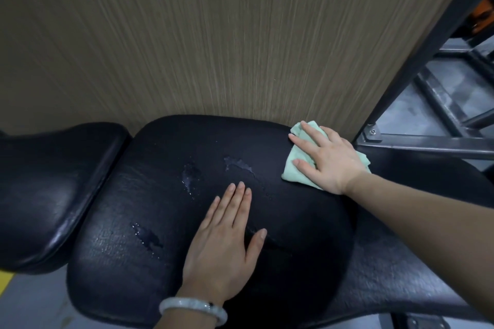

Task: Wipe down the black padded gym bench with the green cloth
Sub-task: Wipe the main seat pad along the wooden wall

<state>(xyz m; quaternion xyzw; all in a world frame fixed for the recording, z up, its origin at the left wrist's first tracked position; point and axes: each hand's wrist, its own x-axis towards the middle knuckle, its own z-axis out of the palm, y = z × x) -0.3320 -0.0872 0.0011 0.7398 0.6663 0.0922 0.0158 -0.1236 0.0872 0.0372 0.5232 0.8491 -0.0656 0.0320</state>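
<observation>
Looking down at the bench, black padded vinyl, with a second pad off to the left, set at an angle. Right hand lies flat on the green cloth, fingers spread, pressing it onto the far right part of the bench, right by the wood-grain wall. Left hand rests flat on the middle of the pad, fingers straight and together, thumb out; there's a pale bangle on that wrist. A few wet patches shine on the vinyl between and left of the hands. A dark metal frame runs up the right side.
</observation>
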